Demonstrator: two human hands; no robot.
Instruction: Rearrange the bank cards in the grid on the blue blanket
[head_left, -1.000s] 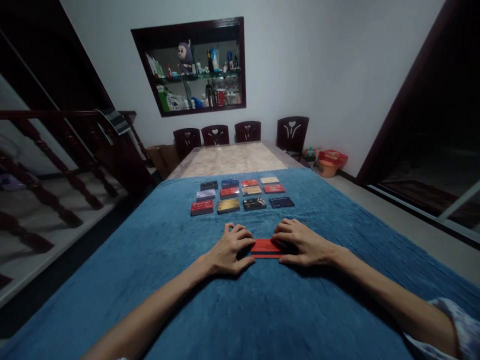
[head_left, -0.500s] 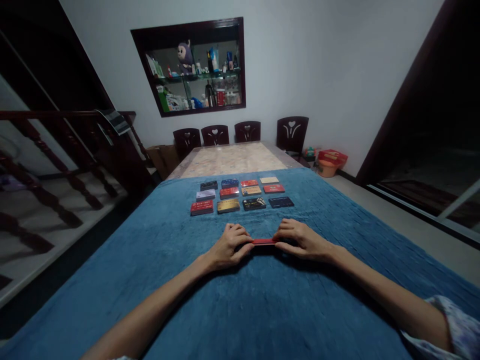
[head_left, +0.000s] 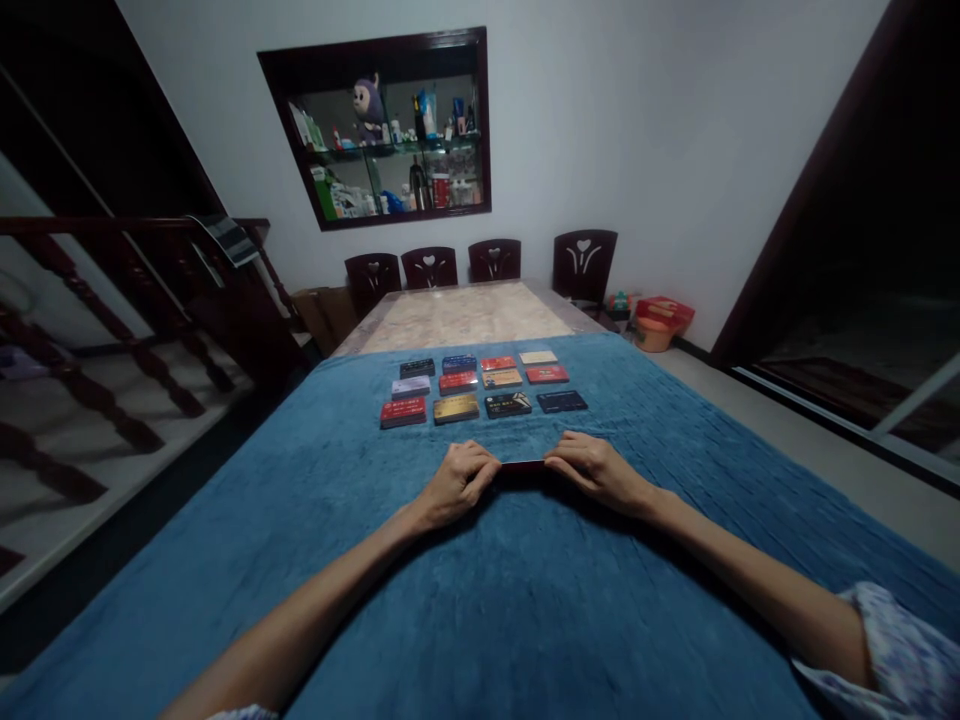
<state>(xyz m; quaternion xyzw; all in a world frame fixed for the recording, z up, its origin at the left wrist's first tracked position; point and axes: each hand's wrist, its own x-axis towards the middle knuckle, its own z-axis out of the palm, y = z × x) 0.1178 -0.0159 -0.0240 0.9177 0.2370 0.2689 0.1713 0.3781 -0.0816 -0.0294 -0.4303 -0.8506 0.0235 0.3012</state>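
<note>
Just above the blue cloth, a thin stack of cards (head_left: pixel 523 467) is seen nearly edge-on, dark red with a pale upper edge. My left hand (head_left: pixel 459 483) is closed on its left end, thumb along the near side and fingers over the top. At the other end, my right hand (head_left: pixel 600 472) pinches it in the same way. Beyond both hands, several piles of cards lie in three rows. Nearest are a red pile (head_left: pixel 403 412), a gold pile (head_left: pixel 456 408), a black card pile (head_left: pixel 508 404) and a dark blue card (head_left: pixel 562 400).
The blue cloth (head_left: pixel 480 620) covers the near part of the table, while its far marble top (head_left: pixel 465 318) is bare. Dark wooden chairs (head_left: pixel 585 262) stand around the far end. A wooden railing (head_left: pixel 135 225) runs along the left. A shelf niche (head_left: pixel 390 148) is set in the wall.
Both hands have moved slightly forward with the stack. It has tilted, so its red top face no longer shows and only a thin edge faces me.
</note>
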